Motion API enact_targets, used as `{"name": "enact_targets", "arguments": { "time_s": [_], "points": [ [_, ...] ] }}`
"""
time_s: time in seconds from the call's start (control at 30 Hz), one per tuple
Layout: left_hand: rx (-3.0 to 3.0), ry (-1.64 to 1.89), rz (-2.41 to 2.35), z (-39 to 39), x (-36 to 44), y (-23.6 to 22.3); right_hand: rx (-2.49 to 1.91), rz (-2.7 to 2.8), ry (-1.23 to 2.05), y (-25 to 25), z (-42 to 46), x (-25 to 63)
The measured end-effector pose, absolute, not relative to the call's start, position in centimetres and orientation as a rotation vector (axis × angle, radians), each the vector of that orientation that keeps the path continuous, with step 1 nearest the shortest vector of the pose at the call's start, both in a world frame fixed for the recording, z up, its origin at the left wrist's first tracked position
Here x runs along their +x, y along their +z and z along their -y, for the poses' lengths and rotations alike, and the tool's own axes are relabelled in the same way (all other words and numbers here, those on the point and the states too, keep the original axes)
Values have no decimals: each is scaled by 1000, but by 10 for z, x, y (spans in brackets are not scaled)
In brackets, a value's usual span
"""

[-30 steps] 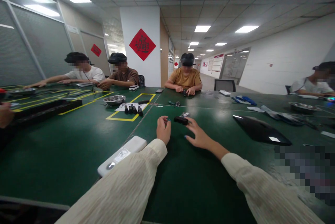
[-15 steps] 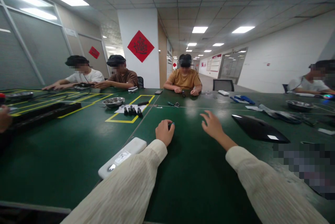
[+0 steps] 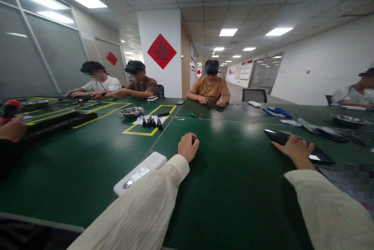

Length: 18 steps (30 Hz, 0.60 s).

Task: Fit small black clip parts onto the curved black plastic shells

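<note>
My left hand [image 3: 187, 147] is closed over the green table [image 3: 230, 191]. A small dark bit shows at its fingertips, too covered to name. My right hand [image 3: 295, 148] is over a glossy black pointed panel [image 3: 280, 137] on the right, its thumb stretched out to the left and its fingers apart. Whether it touches the panel I cannot tell. A white patch shows on the panel beside the hand. Beside my left forearm lies a long white box-like device [image 3: 143, 172] with a label on it.
Several black cylinders [image 3: 152, 123] stand on paper inside a yellow taped outline, near a metal bowl [image 3: 131, 112]. Pliers-like tool [image 3: 197, 116] lies farther ahead. Blue gloves [image 3: 277, 112] and another bowl [image 3: 347, 120] are right. Co-workers sit around; one hand [image 3: 13, 129] holds a red-topped tool.
My right hand has swung right, from above bare table to over the black panel. My left hand stays closed in about the same place. The view has turned slightly left.
</note>
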<state>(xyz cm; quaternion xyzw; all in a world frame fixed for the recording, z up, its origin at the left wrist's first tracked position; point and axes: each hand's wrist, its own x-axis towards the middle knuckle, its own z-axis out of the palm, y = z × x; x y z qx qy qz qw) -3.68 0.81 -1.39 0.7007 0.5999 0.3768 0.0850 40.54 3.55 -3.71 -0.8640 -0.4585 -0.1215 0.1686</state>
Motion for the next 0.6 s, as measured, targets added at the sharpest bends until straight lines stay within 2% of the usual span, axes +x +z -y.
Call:
{"name": "enact_targets", "arguments": {
  "time_s": [0.17,0.43,0.6],
  "points": [
    [2113,1152,-1759,-12,-39,-19,-2526,1258,-109,-32,-37,413],
    [2127,1072,-1808,-6,-35,-11,-2643,1269,-230,-38,-41,426],
    [2134,1079,-1787,-3,-35,-9,-2612,1311,-154,-39,-50,438]
  ]
}}
